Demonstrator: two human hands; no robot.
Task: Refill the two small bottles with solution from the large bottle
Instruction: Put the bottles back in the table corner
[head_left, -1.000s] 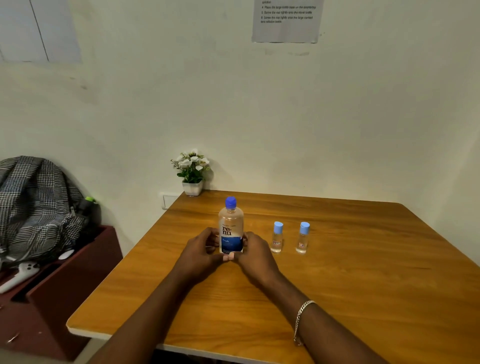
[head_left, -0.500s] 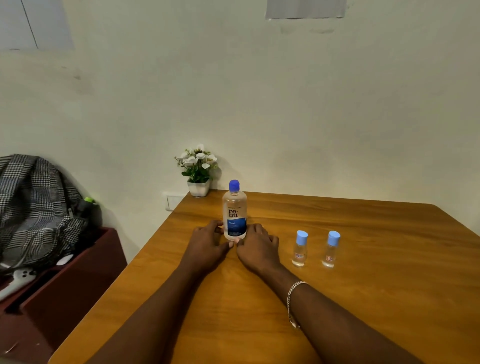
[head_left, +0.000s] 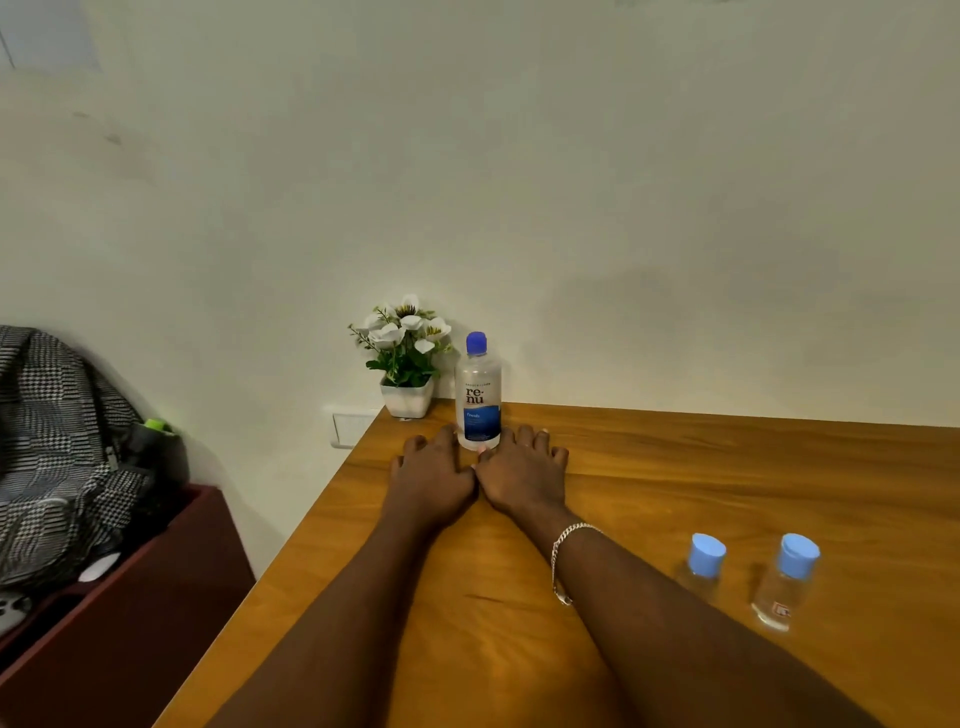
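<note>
Pushed back, the big bottle (head_left: 477, 395) is stood by the plant (head_left: 406, 348); left hand (head_left: 434, 475) and right hand (head_left: 522, 470) are laid flat, fingers straight, touching its base. Small bottles (head_left: 702, 569) (head_left: 784, 579) are parked near the right forearm.

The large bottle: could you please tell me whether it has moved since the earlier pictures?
Yes. The large bottle has slid farther from the person, and now stands right beside the flower pot.

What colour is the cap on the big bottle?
Dark blue cap on the large bottle, seen in the head view.
</note>
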